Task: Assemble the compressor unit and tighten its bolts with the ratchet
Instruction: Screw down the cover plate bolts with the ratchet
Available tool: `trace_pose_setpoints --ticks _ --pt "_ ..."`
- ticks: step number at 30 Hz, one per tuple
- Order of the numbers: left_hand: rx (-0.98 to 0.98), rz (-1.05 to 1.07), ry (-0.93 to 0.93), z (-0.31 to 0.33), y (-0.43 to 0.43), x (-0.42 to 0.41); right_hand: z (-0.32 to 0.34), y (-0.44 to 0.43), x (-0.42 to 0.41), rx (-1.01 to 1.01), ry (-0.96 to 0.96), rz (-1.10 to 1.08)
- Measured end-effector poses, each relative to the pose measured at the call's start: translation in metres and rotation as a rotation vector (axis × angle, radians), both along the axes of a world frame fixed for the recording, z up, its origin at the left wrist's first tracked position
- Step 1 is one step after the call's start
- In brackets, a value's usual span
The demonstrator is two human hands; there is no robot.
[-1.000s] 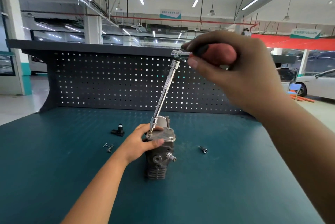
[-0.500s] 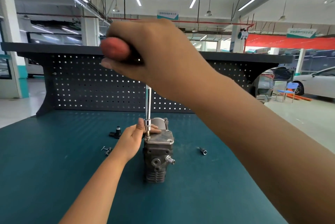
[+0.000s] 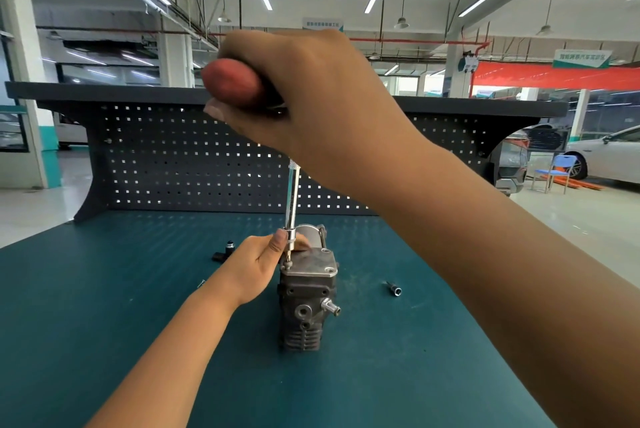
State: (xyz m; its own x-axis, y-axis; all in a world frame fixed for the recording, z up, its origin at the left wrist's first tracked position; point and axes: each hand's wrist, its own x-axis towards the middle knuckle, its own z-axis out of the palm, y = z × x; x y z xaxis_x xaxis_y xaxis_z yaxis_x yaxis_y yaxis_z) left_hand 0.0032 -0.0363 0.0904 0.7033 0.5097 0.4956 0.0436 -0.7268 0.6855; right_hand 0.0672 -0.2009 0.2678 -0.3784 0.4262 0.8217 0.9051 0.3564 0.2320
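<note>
The dark grey cast-metal compressor unit [image 3: 306,309] is stood upright near the middle of the teal bench top [image 3: 104,306], with a flat silver cover plate [image 3: 313,263] seated on its top and a short silver pipe stub [image 3: 331,306] sticking out of its near face. At the plate's near left corner a small bolt [image 3: 286,265] is met by the tip of the tool. Just above it, a knurled silver socket [image 3: 290,240] is pinched between thumb and fingertips of the left hand [image 3: 256,268], held close against the unit's left side. From there a slim silver extension bar [image 3: 293,192] is carried up, almost upright, to the ratchet [image 3: 233,84]. Its rounded red and black handle is wrapped firmly by the curled fingers of the right hand [image 3: 311,98], high above the unit, and its head is hidden behind that hand. Out on the bench, a small loose silver socket [image 3: 394,289] is seen lying right of the unit, well apart. A small black fitting [image 3: 223,252] is seen at the far left, and a tiny screw [image 3: 201,283] beside the left forearm. Behind it all, the bench is closed off by a dark perforated back panel [image 3: 173,167].
</note>
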Motion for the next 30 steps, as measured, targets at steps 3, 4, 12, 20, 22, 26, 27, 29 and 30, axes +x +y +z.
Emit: trace_pose_setpoints --ticks 3,4,12,20,22,26,27,29,30 --pt "0.070 0.047 0.064 0.005 -0.002 0.000 0.000 0.007 0.004 0.018 -0.018 -0.035" --pt "0.073 0.051 0.072 0.006 -0.002 0.000 0.001 0.009 0.005 0.023 -0.025 -0.054" --pt "0.013 0.072 0.112 0.011 -0.007 -0.003 -0.012 -0.002 0.015 0.112 0.113 0.102" --pt "0.042 0.081 0.141 0.013 -0.005 -0.002 -0.025 -0.019 0.061 -0.001 0.552 0.552" --pt "0.038 0.083 0.136 0.011 -0.005 -0.003 -0.026 -0.017 0.071 -0.020 0.571 0.674" --pt "0.031 0.074 0.115 0.008 -0.004 -0.005 -0.032 -0.006 0.094 -0.136 0.777 0.927" --pt "0.032 0.071 0.112 0.008 -0.004 -0.005 -0.035 -0.003 0.099 -0.173 0.874 0.992" --pt "0.034 0.067 0.109 0.007 -0.003 -0.005 -0.038 0.007 0.111 -0.216 1.078 1.112" --pt "0.032 0.065 0.104 0.007 -0.003 -0.005 -0.039 0.012 0.116 -0.218 1.178 1.154"
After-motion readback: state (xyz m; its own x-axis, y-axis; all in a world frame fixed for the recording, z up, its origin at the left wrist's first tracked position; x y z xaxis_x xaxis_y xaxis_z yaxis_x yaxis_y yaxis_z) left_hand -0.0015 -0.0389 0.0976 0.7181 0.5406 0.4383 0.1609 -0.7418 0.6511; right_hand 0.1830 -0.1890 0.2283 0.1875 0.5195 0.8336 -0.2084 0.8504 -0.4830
